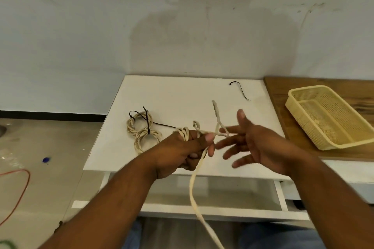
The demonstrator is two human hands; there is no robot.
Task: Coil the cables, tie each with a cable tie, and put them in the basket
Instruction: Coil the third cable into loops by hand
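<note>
My left hand (182,151) is shut on a cream cable (194,184), with several turns wrapped around its fingers and thumb. The cable's long tail hangs down off the table's front edge toward my lap. A short loop and free end (217,113) stick up between both hands. My right hand (257,143) is open, fingers spread, its fingertips touching the loop just right of the left thumb. Two coiled cream cables (141,131), tied with black cable ties, lie on the white table (172,95) to the left. A loose black cable tie (240,89) rests near the back.
A yellow plastic basket (327,115) stands on a wooden surface (279,91) right of the white table. Under the tabletop, white frame bars show. On the floor at left lie a red wire (22,188) and a small blue object (46,159).
</note>
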